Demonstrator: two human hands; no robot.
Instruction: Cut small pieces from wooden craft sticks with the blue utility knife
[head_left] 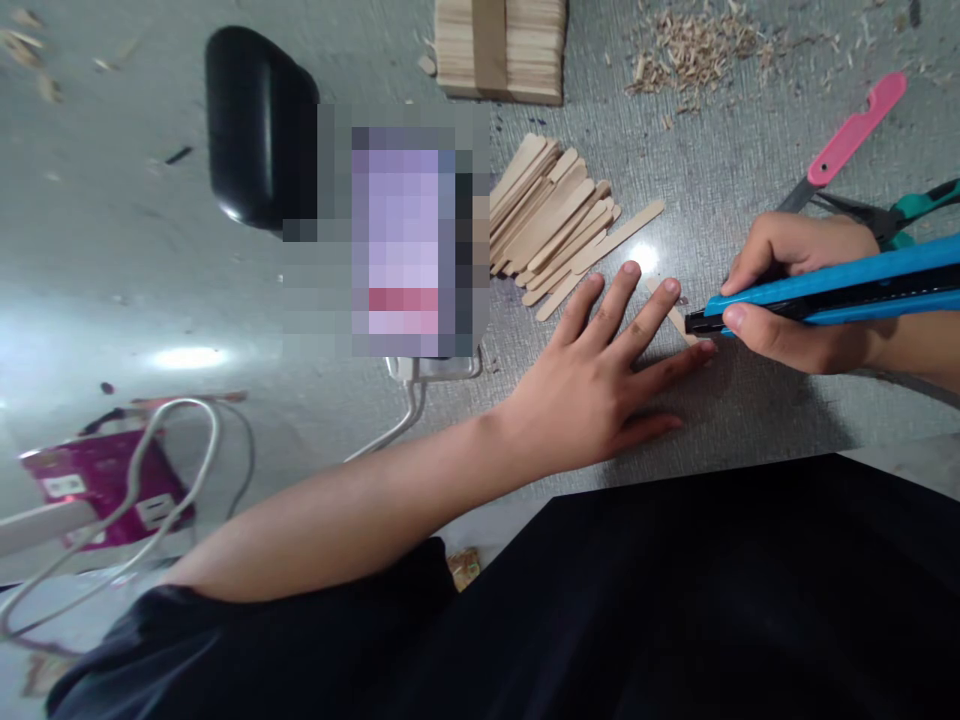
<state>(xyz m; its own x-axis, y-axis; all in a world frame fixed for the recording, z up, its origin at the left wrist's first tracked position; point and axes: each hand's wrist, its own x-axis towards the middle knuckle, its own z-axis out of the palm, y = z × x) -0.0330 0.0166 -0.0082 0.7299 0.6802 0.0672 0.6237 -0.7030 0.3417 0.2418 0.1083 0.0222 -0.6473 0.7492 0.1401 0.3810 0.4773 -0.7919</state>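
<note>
Craft stick and hands, right of centre in the frame. 1 wooden craft stick [677,318] lies on the grey tabletop [757,415], its long axis slanting from upper left to lower right. It spans the area by the middle and index fingertips of the left hand [589,390], the nearer of the 2, which rests palm down with fingers spread. The right hand [817,343], closed around a blue utility knife [877,268], lies to the stick's right; the knife's nose points left, across that axis, and appears to meet the stick, though the contact is small and partly hidden.
</note>
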